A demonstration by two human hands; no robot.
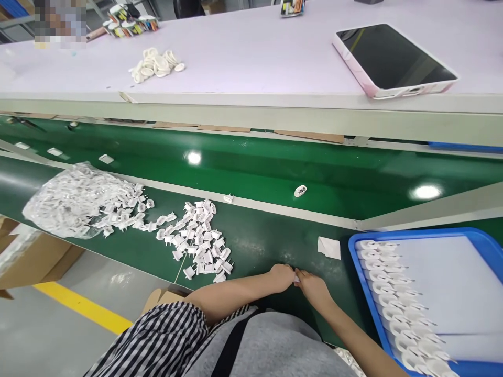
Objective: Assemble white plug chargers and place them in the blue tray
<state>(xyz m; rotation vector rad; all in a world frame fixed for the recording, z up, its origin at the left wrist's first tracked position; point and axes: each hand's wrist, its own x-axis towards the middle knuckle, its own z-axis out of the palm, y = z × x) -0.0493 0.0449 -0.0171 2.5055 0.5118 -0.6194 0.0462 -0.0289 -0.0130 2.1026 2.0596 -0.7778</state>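
Pinching a small white plastic part (297, 280) btw my left hand (281, 276) & right hand (314, 289), fingertips pressed together, over the glossy green belt (255, 246). Loose pronged plugs (200, 238) heaped at 10 o'clock; blue tray (432, 231) at 3.

A dark tablet (393, 57) in a pink case lies at the far right of the pale tabletop (251, 57). A heap of small white rings (157, 64) lies further left, with coloured tape rolls (128, 23) behind it. Below the green belt (275, 173), at the left, stands a cardboard box (35, 262), near a yellow floor line (78, 306).
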